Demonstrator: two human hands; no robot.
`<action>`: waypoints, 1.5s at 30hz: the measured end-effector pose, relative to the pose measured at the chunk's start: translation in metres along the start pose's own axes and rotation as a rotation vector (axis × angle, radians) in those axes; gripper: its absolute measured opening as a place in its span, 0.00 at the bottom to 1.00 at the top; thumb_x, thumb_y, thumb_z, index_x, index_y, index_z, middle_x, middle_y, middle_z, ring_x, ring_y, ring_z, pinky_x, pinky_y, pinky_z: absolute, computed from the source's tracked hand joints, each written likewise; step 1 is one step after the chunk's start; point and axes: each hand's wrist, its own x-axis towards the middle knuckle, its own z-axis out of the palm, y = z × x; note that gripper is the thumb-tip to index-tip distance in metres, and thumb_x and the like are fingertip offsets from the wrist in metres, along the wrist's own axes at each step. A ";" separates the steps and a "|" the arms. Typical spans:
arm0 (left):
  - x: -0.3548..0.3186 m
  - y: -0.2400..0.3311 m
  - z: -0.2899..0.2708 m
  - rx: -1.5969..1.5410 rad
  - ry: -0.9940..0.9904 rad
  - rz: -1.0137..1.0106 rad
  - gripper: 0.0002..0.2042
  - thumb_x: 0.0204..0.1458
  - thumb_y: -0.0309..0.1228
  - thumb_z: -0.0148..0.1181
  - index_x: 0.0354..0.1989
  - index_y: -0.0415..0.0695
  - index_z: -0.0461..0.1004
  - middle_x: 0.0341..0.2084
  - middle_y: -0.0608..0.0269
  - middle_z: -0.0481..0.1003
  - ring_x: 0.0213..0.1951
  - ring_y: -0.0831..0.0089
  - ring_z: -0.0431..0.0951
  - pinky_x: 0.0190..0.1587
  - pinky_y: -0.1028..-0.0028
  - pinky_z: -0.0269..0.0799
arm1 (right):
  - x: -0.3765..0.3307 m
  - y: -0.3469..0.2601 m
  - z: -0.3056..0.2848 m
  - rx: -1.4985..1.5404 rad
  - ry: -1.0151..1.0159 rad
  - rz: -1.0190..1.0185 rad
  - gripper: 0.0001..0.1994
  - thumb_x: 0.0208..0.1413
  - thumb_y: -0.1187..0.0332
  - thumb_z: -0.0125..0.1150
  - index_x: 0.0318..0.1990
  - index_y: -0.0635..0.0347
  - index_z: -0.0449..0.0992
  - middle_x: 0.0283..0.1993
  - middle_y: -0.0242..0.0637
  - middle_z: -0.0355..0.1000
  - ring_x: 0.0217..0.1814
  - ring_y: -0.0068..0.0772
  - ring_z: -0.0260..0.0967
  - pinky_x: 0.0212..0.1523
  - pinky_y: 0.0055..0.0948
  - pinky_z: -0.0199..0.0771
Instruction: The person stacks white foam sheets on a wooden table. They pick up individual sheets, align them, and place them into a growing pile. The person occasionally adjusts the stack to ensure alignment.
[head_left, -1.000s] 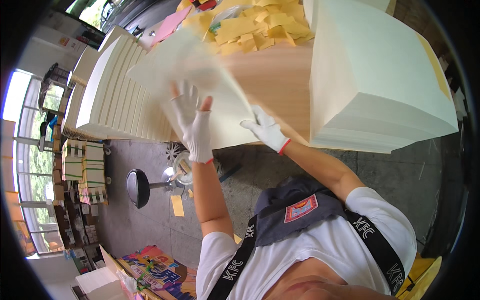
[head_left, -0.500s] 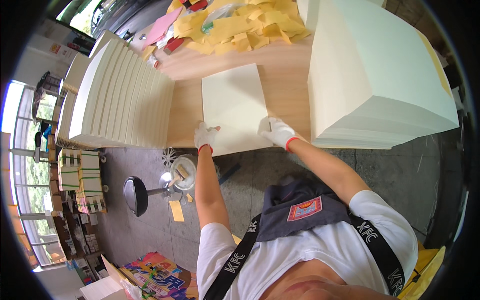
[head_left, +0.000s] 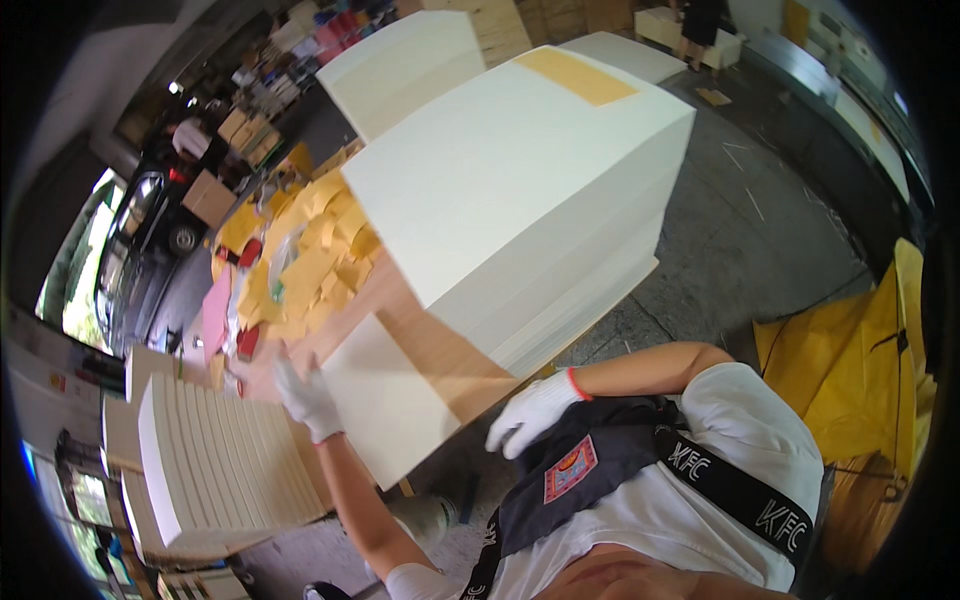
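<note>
A white paper sheet or thin stack of sheets (head_left: pixel 385 400) lies on the wooden table, its near corner jutting past the front edge. At its left edge is my left hand (head_left: pixel 308 400), in a white glove with a red cuff, fingers spread and nothing gripped. Whether that palm touches the paper I cannot tell. My right hand (head_left: pixel 537 412), gloved likewise, hangs apart from the paper in front of my dark apron (head_left: pixel 530 500). Its fingers are loosely extended and hold nothing.
To the right rises a tall block of white paper (head_left: pixel 520 180) with a yellow strip on top. Layered paper stacks (head_left: pixel 220 460) stand at the left. Yellow paper slips (head_left: pixel 315 245) heap up beyond. Yellow sheeting (head_left: pixel 850 350) is at far right; people stand far off.
The view has swung to the right. My right hand has let go of the paper's right edge and drawn back toward my body. My left hand has moved farther up along the left edge, fingers spread.
</note>
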 end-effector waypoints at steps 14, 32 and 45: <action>0.115 0.527 0.086 0.326 -0.662 1.109 0.17 0.52 0.36 0.61 0.51 0.51 0.76 0.43 0.55 0.80 0.43 0.54 0.80 0.44 0.59 0.76 | -0.257 -0.012 -0.063 -0.060 0.456 -0.075 0.25 0.62 0.54 0.60 0.62 0.57 0.72 0.55 0.42 0.76 0.52 0.38 0.76 0.53 0.32 0.74; 0.126 0.609 0.149 0.334 -0.963 -0.047 0.30 0.52 0.50 0.66 0.52 0.37 0.66 0.42 0.54 0.76 0.43 0.64 0.80 0.49 0.64 0.74 | -0.439 0.105 -0.182 0.232 0.479 -0.252 0.23 0.61 0.54 0.62 0.60 0.54 0.75 0.47 0.35 0.79 0.49 0.31 0.78 0.53 0.29 0.75; 0.107 0.639 0.160 0.485 -0.872 -0.312 0.36 0.52 0.38 0.69 0.66 0.44 0.57 0.49 0.53 0.67 0.34 0.73 0.75 0.35 0.73 0.71 | -0.409 0.170 -0.178 0.400 0.529 -0.483 0.21 0.61 0.60 0.63 0.57 0.61 0.76 0.46 0.41 0.79 0.49 0.34 0.77 0.51 0.30 0.75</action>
